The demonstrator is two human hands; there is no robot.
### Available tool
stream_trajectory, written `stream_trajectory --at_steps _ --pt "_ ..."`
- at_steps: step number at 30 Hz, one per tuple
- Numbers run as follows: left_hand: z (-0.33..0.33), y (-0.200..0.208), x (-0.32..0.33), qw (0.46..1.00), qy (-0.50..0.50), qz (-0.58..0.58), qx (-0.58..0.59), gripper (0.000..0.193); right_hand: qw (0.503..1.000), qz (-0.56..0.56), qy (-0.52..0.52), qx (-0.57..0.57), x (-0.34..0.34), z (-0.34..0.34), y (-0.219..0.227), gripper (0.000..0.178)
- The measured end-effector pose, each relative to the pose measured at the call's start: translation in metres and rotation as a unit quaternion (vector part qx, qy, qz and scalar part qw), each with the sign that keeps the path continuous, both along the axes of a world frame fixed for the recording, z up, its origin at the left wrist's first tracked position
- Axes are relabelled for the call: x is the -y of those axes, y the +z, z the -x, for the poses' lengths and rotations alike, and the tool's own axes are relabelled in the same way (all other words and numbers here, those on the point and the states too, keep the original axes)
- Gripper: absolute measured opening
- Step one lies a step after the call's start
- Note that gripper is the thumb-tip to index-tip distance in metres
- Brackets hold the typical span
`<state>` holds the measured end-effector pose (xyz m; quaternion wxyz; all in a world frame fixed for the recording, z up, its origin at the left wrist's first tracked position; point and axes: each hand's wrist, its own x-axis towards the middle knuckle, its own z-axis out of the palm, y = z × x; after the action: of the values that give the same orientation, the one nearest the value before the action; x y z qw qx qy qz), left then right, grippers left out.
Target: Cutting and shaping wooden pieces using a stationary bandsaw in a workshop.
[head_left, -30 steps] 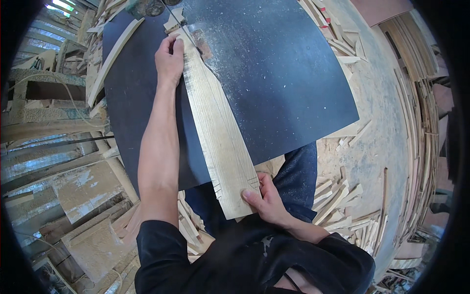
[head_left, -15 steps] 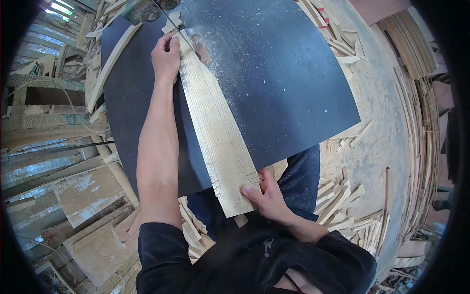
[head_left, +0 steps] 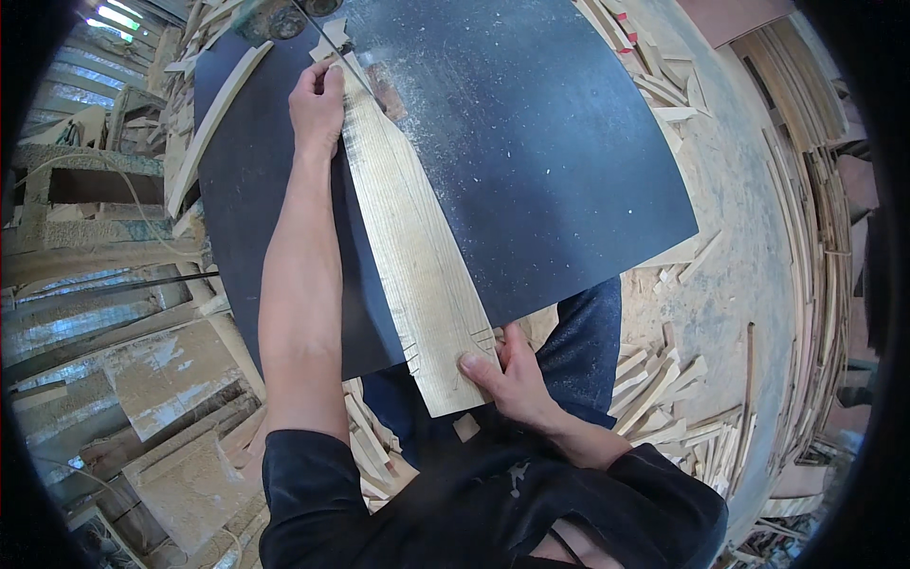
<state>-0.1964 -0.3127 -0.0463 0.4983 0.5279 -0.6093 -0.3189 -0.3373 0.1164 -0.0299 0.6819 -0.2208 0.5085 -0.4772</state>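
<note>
A long pale wooden board (head_left: pixel 417 256) with pencil-like marks near its close end lies over a dark saw table (head_left: pixel 569 171). My left hand (head_left: pixel 318 109) is closed on its far left edge, fingertips near a thin saw blade (head_left: pixel 330 43). The blade comes down at the board's narrowed far end. My right hand (head_left: pixel 512 379) grips the close right corner, thumb on top and the other fingers mostly hidden beneath. This end overhangs the table's front edge. Beyond the blade, a small jagged wood piece (head_left: pixel 332 36) lies next to the far end.
A curved wood strip (head_left: pixel 223 123) rests along the table's left side. Offcuts (head_left: pixel 664 389) are heaped on the floor at right, and stacked boards (head_left: pixel 806 237) stand farther right. Sawdust dusts the tabletop. Part of the saw's machinery (head_left: pixel 270 19) shows at the far edge.
The board and both hands have shifted slightly to the left and away from me. The small piece beyond the blade has moved slightly away too. Both grips stay the same.
</note>
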Motion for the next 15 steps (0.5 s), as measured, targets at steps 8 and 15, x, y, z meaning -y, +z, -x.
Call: stream_trajectory --at_steps 8,15 --pt "-0.002 -0.006 0.011 1.0 -0.008 0.0 -0.022 0.035 0.999 -0.012 -0.032 0.02 0.006 -0.005 0.004 0.074" --pt "-0.011 -0.015 0.017 1.0 -0.008 0.008 -0.013 0.035 0.949 -0.025 0.072 -0.305 -0.011 0.025 0.047 0.085"
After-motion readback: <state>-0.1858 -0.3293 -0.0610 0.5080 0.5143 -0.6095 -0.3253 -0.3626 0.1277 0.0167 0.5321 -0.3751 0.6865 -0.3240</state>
